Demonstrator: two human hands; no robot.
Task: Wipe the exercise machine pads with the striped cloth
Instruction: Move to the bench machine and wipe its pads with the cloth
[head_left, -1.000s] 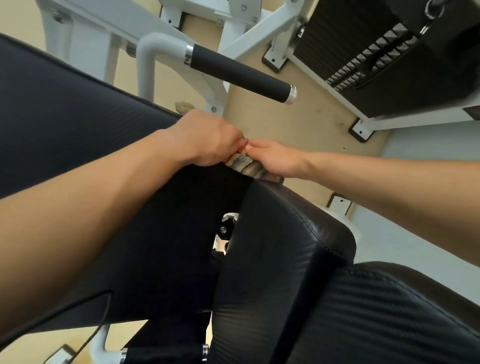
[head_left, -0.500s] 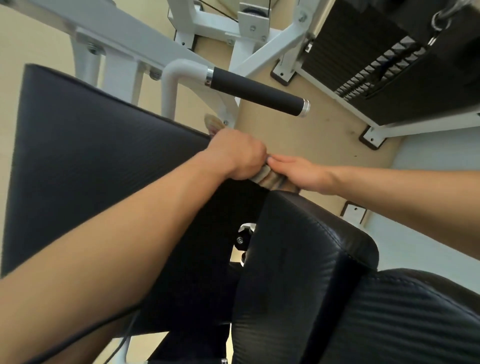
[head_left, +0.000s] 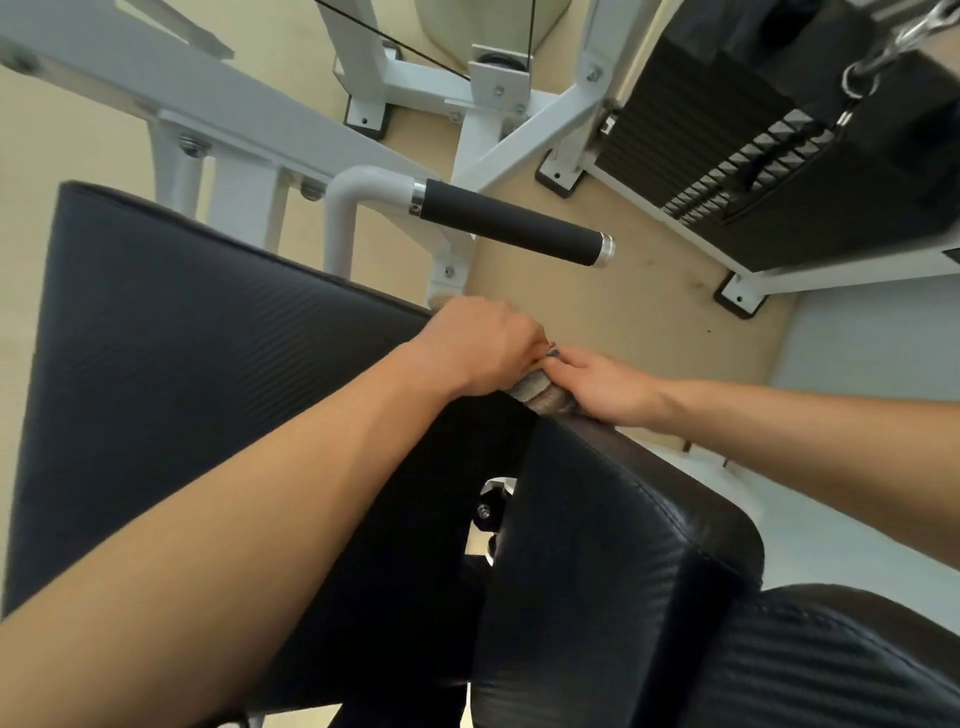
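Here the white machine frame (head_left: 291, 150) fills the top of the view, with a black weight stack (head_left: 769, 156) at upper right and a black-gripped handle (head_left: 511, 222) jutting out between them. Below it lie the dark pads: a broad ribbed back pad (head_left: 208, 332) on the left, a smoother squarish pad (head_left: 613, 530) in the middle, and a ribbed one (head_left: 831, 670) at lower right. Both forearms reach in and meet at the far corner where the broad pad and the squarish pad come close together. The left hand (head_left: 483, 353) is curled closed over the striped cloth (head_left: 543, 392), and the right hand (head_left: 605, 384) lies flatter with its fingers pressing on the same cloth, which is bunched small on the top edge of the squarish pad, mostly hidden under the hands. The step looks like gathering or refolding the cloth before a stroke. To do it well, I would spread the cloth flat under one palm, press evenly, and draw it in overlapping passes along the squarish pad toward the body, taking in the rounded edges and seams, then cross to the broad pad.
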